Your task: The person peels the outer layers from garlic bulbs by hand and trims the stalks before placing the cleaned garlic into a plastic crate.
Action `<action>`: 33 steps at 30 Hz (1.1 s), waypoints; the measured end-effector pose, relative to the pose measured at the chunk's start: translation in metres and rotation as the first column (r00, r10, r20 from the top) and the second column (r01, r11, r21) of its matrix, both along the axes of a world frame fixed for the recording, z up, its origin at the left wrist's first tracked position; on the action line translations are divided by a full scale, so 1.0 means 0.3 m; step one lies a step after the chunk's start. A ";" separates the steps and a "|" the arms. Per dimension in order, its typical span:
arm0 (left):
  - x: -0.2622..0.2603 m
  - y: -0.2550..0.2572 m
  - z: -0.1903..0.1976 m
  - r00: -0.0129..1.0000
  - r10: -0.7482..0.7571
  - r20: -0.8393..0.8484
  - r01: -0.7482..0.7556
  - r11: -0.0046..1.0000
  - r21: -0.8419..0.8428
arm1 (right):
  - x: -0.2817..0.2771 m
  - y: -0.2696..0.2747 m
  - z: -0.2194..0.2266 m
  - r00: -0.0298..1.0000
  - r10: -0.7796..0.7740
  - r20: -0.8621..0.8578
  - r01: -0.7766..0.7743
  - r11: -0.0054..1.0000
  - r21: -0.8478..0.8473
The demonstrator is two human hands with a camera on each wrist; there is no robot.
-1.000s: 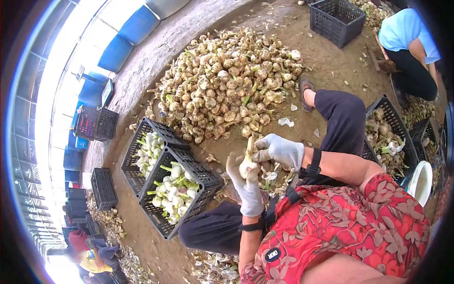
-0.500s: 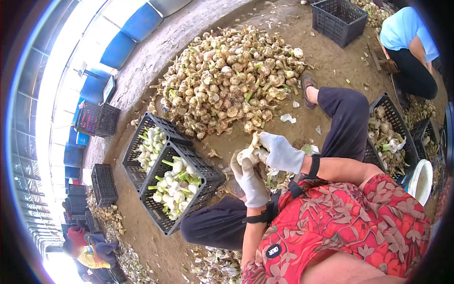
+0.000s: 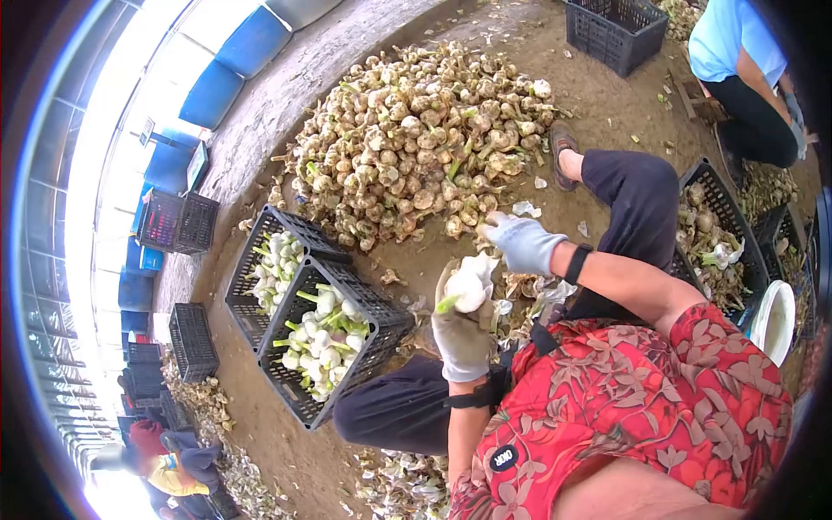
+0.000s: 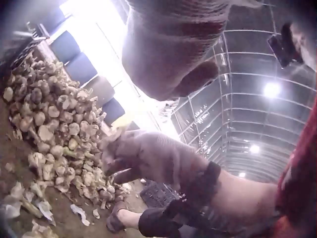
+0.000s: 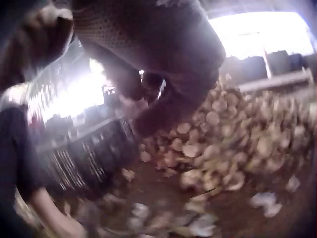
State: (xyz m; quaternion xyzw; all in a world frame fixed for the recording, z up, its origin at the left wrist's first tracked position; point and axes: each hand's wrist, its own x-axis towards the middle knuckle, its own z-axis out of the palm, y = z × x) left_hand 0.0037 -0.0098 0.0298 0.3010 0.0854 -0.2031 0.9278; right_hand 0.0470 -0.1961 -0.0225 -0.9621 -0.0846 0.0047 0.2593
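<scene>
In the head view my gloved left hand [image 3: 464, 342] holds a garlic bulb [image 3: 471, 288], its skin white and clean, with a short green stem stub pointing left. Up and to the right of it, apart from the bulb, is my gloved right hand [image 3: 523, 244], fingers curled. A pale scrap of garlic skin [image 4: 117, 135] shows at its fingertips in the left wrist view. The left hand [image 4: 171, 49] looms large there, hiding the bulb. In the right wrist view the curled right hand [image 5: 158, 59] is dark and blurred.
A large heap of unpeeled garlic [image 3: 416, 147] lies ahead. Left of my knee, a black crate [image 3: 299, 407] holds white garlic bulbs [image 3: 325, 342], with another crate [image 3: 238, 290] behind. At right are a crate of garlic and husks [image 3: 745, 234], a white bucket [image 3: 774, 321] and another person [image 3: 737, 52].
Both hands were together at the bulb; the right hand has pulled away up and right. The bulb, earlier brownish and upright, now shows white in the left hand with its stem to the left.
</scene>
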 end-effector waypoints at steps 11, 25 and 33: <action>-0.001 0.069 -0.077 0.944 -0.008 0.330 -0.177 0.831 0.527 | -0.080 0.090 0.189 0.911 0.109 -0.398 0.252 0.617 0.746; -0.020 0.111 -0.020 0.967 -0.068 0.247 -0.072 0.854 0.515 | -0.083 0.094 0.274 0.941 0.296 -0.165 -0.137 0.779 0.612; -0.029 0.152 -0.056 0.954 -0.252 0.160 0.139 0.849 0.510 | -0.080 0.086 0.209 0.657 0.467 -0.592 0.257 0.600 0.757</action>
